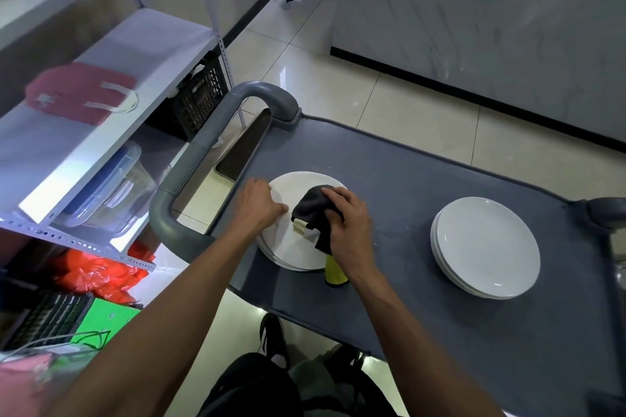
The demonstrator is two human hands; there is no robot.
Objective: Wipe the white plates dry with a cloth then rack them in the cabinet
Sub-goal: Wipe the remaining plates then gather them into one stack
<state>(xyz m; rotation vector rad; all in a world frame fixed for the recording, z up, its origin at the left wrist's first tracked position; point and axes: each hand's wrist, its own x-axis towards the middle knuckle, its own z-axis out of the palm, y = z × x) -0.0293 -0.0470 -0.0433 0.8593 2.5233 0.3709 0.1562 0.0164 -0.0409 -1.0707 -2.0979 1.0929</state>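
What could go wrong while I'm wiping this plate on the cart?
The plate stack under the cloth sits near the cart edge; a hard wipe by the right hand might slide it off, though the left hand steadies it. The cloth's hanging tail could snag.

cloth [310, 205] on left plates [291, 240] | plate stack [487, 247] right | both on cart [406, 179]
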